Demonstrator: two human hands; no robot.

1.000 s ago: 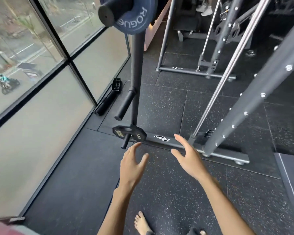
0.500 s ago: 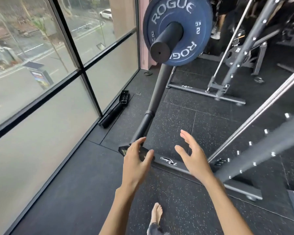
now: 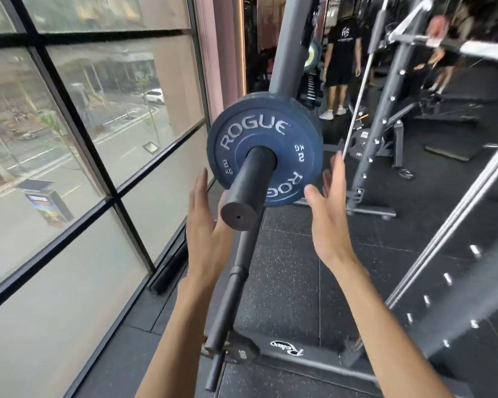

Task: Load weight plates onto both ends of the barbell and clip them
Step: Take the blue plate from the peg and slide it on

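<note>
A round blue weight plate [image 3: 259, 133], lettered ROGUE and 2 KG in white, sits upright on the matte black cylindrical barbell sleeve [image 3: 252, 179]. It is pushed well in from the sleeve's flat end, which juts toward the camera. A small black plate [image 3: 240, 353] sits on a low peg near the floor.

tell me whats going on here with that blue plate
A person reaches both open hands toward a blue 2 kg Rogue plate that sits on a black peg. The left hand is beside the peg's end, the right hand near the plate's edge. Neither grips it yet.
</note>
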